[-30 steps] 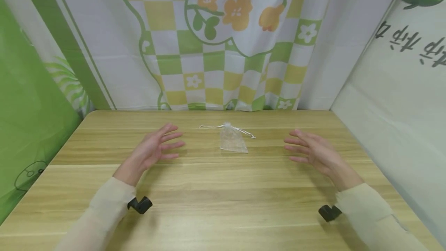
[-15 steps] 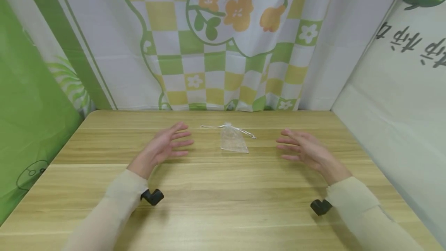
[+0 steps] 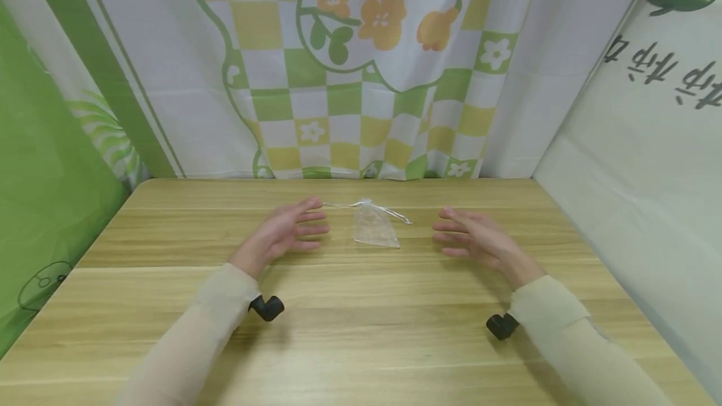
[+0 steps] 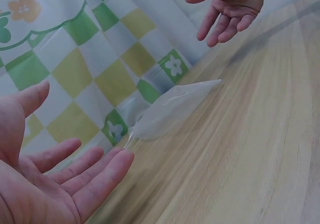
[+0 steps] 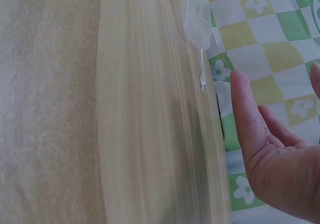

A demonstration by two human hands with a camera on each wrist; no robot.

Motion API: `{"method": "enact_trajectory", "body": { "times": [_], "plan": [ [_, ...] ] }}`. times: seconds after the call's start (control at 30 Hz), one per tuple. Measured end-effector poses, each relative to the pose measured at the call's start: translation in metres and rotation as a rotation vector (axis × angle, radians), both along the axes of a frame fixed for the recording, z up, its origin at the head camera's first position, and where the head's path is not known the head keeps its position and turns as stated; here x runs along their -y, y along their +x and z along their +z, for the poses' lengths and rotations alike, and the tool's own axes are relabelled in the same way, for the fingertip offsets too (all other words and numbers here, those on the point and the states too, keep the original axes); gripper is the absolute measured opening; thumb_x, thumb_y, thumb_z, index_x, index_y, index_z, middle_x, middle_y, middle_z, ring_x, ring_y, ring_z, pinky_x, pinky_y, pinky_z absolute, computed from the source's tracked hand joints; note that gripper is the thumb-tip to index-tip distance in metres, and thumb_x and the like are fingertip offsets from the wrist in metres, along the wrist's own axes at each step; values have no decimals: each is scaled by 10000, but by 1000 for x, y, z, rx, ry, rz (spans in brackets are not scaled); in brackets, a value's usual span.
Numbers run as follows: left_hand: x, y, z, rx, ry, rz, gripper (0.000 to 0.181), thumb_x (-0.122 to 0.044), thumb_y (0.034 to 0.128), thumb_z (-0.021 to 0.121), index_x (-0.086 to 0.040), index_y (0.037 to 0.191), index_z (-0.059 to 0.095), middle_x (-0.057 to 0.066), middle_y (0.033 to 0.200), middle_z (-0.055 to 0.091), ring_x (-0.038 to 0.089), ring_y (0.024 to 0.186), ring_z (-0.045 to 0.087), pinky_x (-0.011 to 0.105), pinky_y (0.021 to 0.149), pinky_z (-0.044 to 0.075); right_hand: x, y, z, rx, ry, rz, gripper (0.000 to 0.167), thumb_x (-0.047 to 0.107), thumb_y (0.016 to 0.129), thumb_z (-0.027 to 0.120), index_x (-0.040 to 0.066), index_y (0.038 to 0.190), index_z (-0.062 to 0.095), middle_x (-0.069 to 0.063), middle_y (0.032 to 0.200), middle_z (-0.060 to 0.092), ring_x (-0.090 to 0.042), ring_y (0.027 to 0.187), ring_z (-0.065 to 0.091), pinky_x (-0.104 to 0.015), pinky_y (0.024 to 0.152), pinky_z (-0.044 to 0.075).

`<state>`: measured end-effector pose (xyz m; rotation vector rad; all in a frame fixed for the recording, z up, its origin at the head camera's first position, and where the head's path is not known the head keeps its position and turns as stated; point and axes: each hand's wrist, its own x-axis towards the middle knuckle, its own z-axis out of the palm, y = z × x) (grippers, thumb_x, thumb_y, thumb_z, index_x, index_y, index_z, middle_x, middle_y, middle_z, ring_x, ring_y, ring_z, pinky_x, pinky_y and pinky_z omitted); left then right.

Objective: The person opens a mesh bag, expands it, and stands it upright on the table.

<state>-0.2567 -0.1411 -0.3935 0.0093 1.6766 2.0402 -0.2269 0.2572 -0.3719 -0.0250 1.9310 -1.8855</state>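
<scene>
A small sheer white drawstring bag [image 3: 376, 225] lies flat on the wooden table, its neck toward the back and its cords spread to both sides. My left hand [image 3: 286, 230] hovers just left of it, fingers extended and holding nothing. On the other side my right hand [image 3: 476, 237] is held above the table, palm inward, also with nothing in it. The left wrist view shows the bag [image 4: 170, 108] beyond the left fingertips, apart from the palm. In the right wrist view the bag [image 5: 196, 21] and its cord end lie ahead of the right fingers.
The wooden table [image 3: 361, 343] reaches back to a checked, flowered curtain [image 3: 361, 105]. A green cloth [image 3: 51, 161] hangs at the left, a pale printed sheet [image 3: 648, 161] at the right. Each wrist carries a small black camera [image 3: 267, 308].
Both hands have moved inward toward the bag, the left one to the right and the right one to the left. The bag has stayed in place.
</scene>
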Motion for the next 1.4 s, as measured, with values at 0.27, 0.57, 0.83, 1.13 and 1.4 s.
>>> {"method": "enact_trajectory", "body": {
  "times": [0.27,0.57,0.83,1.13,1.4],
  "plan": [
    [-17,-9,0,8,-17,-4,704,-433,1027,567,-41,1554,314,207,1558,368,407,1306,510,551,1002,468,9,-6,-2,13,-4,-2,759,417,1050,520,-65,1547,211,-324,1516,344,-379,1337,479,-468,1027,463],
    [-32,-17,-2,42,-63,33,661,-430,1026,570,-54,1533,372,186,1510,450,374,1261,562,526,947,515,22,-15,-7,38,-2,-31,740,413,1033,561,-51,1533,275,-310,1491,401,-361,1289,534,-475,995,491],
    [-44,-23,-1,72,-111,42,659,-439,1003,608,-11,1476,442,165,1471,505,370,1221,594,505,885,553,28,-21,-14,63,-22,-36,717,398,1028,574,-47,1519,299,-304,1475,423,-365,1267,550,-487,992,491],
    [-58,-34,-7,100,-140,41,610,-420,999,624,-19,1440,494,168,1443,531,380,1199,607,484,847,572,39,-26,-17,81,-30,-32,668,378,1038,563,-29,1513,330,-299,1464,441,-362,1249,563,-477,957,519],
    [-70,-39,-7,96,-177,42,593,-381,990,652,-21,1435,499,207,1441,510,410,1179,606,445,809,589,47,-30,-19,84,-29,-25,631,354,1052,542,-41,1503,347,-302,1443,465,-333,1196,606,-464,922,542]
  ]
}}
